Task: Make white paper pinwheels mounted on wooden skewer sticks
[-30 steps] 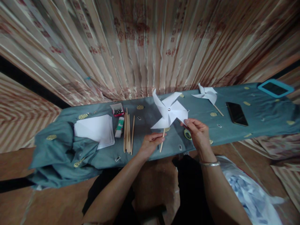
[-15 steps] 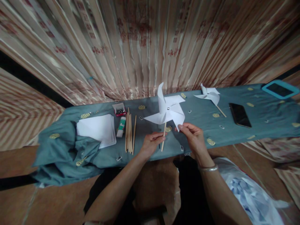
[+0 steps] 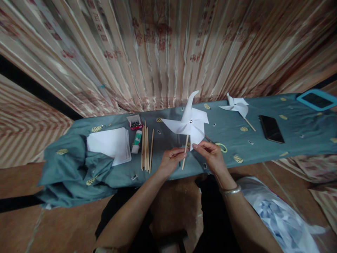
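Note:
A white paper pinwheel (image 3: 198, 128) stands upright over the middle of the table, a shiny pin at its centre. Its thin wooden stick (image 3: 184, 163) is pinched between the thumb and fingers of my left hand (image 3: 170, 162). With thumb and forefinger, my right hand (image 3: 212, 155) grips the tip of the pinwheel's lower blade. Just behind that hand lie scissors (image 3: 223, 147) with a light green handle, partly hidden by it. Further right a second paper pinwheel (image 3: 239, 104) rests on the cloth.
Left on the green tablecloth (image 3: 168, 170) are a stack of white paper (image 3: 105, 142), a small box of pins (image 3: 134, 123), a glue stick (image 3: 136, 142) and several wooden sticks (image 3: 144, 147). A phone (image 3: 271, 129) and a blue-framed tablet (image 3: 317, 99) lie right. A plastic bag (image 3: 279, 218) sits on the floor.
The pinwheel's blades have turned clockwise, the lower one swinging left. My right hand has moved left with the blade tip, uncovering the scissors. My left hand keeps its hold on the stick.

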A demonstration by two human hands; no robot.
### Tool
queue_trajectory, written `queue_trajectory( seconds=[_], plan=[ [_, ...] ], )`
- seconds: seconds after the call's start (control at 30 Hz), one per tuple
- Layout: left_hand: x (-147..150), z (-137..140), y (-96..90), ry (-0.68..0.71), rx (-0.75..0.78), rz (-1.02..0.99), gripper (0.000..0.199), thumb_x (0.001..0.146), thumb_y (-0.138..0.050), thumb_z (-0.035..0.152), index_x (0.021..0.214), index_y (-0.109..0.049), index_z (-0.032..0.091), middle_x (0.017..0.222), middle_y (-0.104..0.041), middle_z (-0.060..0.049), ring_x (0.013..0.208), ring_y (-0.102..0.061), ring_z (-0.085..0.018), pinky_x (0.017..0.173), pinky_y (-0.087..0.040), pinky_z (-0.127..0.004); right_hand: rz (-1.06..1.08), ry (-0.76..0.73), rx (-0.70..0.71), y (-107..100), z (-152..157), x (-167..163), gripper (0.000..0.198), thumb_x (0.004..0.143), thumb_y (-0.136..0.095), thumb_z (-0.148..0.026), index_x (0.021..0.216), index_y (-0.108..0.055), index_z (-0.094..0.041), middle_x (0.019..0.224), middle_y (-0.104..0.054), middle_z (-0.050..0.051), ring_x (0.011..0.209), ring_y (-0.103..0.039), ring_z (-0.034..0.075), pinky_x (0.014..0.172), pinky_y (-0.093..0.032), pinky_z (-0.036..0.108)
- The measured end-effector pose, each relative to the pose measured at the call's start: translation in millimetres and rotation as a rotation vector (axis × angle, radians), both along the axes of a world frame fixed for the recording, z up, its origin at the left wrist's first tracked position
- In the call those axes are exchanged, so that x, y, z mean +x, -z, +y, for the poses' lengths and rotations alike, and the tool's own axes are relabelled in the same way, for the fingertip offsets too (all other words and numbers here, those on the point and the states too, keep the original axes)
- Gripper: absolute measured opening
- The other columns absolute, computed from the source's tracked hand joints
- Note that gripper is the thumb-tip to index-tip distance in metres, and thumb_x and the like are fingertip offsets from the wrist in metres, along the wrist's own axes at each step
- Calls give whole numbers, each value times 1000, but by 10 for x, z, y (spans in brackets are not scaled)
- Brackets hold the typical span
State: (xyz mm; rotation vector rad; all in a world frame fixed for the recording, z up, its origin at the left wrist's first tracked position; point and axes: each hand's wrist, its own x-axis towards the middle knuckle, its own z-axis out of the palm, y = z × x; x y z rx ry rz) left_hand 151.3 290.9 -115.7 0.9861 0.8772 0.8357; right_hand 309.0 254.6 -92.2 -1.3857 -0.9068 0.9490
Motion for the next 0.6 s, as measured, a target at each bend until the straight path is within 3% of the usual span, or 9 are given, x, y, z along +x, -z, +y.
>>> queue_trajectory(
  seconds=[0.37, 0.6],
  plan=[
    [4, -26, -10, 15, 0, 12, 29, 58, -85, 40, 78, -81, 19, 75, -70, -4, 76, -59, -17, 76, -46, -28, -111, -61, 4, 69, 15, -50, 28, 67, -81, -48, 59, -73, -22, 55, -65, -2, 54, -52, 12, 56, -42, 26],
    [15, -21, 37, 4, -3, -1, 28, 56, -86, 40, 75, -80, 20, 78, -72, -3, 78, -62, -18, 78, -47, -29, -150, -78, 6, 69, 20, -59, 29, 69, -79, -50, 62, -75, -23, 60, -70, -1, 56, -57, 14, 60, -46, 28]
  ],
)
